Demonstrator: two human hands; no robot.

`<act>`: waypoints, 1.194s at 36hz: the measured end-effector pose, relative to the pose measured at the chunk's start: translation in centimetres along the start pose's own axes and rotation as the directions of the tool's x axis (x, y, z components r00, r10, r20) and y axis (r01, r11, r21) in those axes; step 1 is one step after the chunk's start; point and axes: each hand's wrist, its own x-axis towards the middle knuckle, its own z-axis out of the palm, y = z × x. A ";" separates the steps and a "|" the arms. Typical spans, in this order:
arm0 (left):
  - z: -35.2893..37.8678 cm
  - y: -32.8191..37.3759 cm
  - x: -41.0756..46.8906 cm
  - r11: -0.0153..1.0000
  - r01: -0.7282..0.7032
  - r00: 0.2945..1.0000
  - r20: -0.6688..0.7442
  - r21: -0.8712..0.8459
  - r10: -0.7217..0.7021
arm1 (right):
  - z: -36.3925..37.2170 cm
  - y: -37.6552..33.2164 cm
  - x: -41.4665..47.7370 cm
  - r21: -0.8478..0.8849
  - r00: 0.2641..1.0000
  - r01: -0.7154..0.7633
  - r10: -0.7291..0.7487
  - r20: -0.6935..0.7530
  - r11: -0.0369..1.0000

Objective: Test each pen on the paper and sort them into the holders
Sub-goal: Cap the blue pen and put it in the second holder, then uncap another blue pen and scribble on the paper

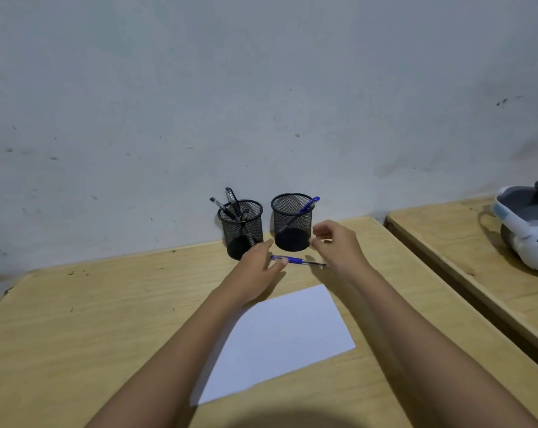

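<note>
Lying nearest, paper: blank white paper sheet [280,341] on the wooden tabletop [76,335], its left edge hidden under a forearm.
Left hand [258,268]: fingers relaxed; a fingertip overlaps the pen's end, contact unclear.
Right hand [335,242]: blurred, loosely curled, empty.
Pen: blue plastic pen [295,260] flat between both hands.
Holders: left black mesh holder [246,223], base partly hidden, holds black pens [233,202]; right black mesh holder [287,233] holds one blue-capped pen [308,206].
</note>
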 end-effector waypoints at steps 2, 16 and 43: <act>-0.7 -0.5 -1.0 0.996 0.011 0.999 0.039 0.092 -0.014 | 0.4 0.4 -0.6 -0.084 0.997 0.009 -0.003 0.072 0.996; -1.5 -1.8 -2.3 0.948 -0.004 0.991 0.131 0.318 -0.040 | 1.9 0.6 -1.2 -0.374 0.974 0.054 0.033 0.222 0.926; -5.5 1.1 -6.0 0.936 -0.150 0.979 -0.178 -0.318 0.097 | -4.5 -5.8 -6.3 0.155 0.945 0.102 -0.144 0.292 0.983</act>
